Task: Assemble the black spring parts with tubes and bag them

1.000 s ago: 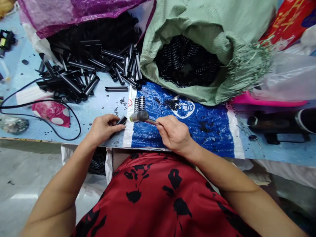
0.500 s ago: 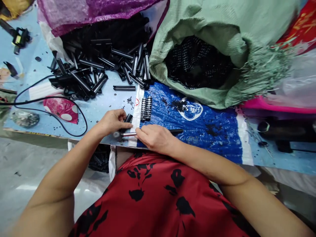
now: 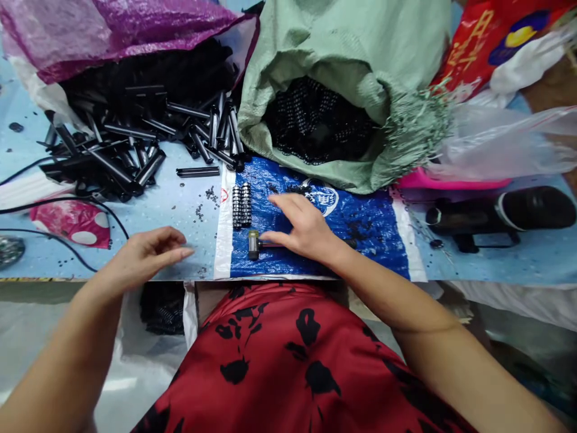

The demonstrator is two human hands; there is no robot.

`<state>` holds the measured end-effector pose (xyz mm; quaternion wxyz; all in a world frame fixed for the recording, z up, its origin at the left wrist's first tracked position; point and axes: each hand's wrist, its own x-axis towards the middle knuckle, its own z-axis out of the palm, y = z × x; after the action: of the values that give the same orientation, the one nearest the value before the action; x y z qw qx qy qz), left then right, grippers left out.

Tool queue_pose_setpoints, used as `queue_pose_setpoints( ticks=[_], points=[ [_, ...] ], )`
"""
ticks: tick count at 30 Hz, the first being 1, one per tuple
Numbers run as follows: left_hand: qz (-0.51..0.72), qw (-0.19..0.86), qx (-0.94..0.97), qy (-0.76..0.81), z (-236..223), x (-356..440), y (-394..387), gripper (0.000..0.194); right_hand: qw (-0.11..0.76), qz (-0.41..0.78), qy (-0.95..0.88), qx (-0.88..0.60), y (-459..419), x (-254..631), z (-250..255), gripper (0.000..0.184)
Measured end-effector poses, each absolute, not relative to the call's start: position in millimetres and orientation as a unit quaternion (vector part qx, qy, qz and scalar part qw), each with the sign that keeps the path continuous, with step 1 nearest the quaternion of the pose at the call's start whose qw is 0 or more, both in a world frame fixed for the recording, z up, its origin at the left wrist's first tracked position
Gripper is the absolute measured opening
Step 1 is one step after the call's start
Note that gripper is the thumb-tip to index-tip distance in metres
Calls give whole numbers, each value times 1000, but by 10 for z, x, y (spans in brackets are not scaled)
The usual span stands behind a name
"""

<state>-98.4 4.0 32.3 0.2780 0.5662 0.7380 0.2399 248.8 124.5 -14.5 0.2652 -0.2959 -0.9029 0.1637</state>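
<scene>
My right hand (image 3: pixel 303 227) lies over the blue woven sheet (image 3: pixel 369 240) with fingers stretched out, its palm resting on the handle of a small hammer (image 3: pixel 255 244) that lies flat. My left hand (image 3: pixel 144 255) hovers at the table's front edge, fingers loosely apart and holding nothing. Two short beaded black strips (image 3: pixel 241 205) lie side by side just beyond the hammer head. A single black tube (image 3: pixel 198 172) lies apart from the pile.
A heap of black tubes (image 3: pixel 130 144) spills from a purple sack (image 3: pixel 112 30) at back left. A green sack (image 3: pixel 342 78) of black beaded pieces gapes at back centre. Black cables (image 3: pixel 67 204), a black tool (image 3: pixel 496 218) at right, and clear plastic bags (image 3: pixel 505 144) surround them.
The hammer has been laid down on the blue sheet and my right hand has opened over it. My left hand let go of the black tube and moved left, empty.
</scene>
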Motion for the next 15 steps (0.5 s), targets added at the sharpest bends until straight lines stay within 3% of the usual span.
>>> queue_pose_setpoints(
  ticks=[2, 4, 7, 9, 12, 15],
  points=[
    [242, 243, 582, 737, 331, -830, 363, 43, 224, 220, -891, -327, 1464, 2228, -149, 117],
    [243, 204, 594, 739, 332, -752, 670, 43, 154, 268, -892, -329, 1657, 2004, -140, 135],
    [217, 129, 609, 752, 264, -804, 1013, 42, 76, 291, -899, -319, 1818, 1827, -101, 123],
    [160, 76, 625, 760, 167, -900, 1165, 38, 79, 294, -896, -322, 1834, 1837, -78, 113],
    [78, 59, 650, 753, -2, -1018, 1286, 30, 173, 342, -864, -325, 1743, 2029, -81, 116],
    [89, 83, 651, 749, -105, -1028, 1263, 23, 274, 462, -780, -320, 1532, 2315, -112, 122]
  ],
)
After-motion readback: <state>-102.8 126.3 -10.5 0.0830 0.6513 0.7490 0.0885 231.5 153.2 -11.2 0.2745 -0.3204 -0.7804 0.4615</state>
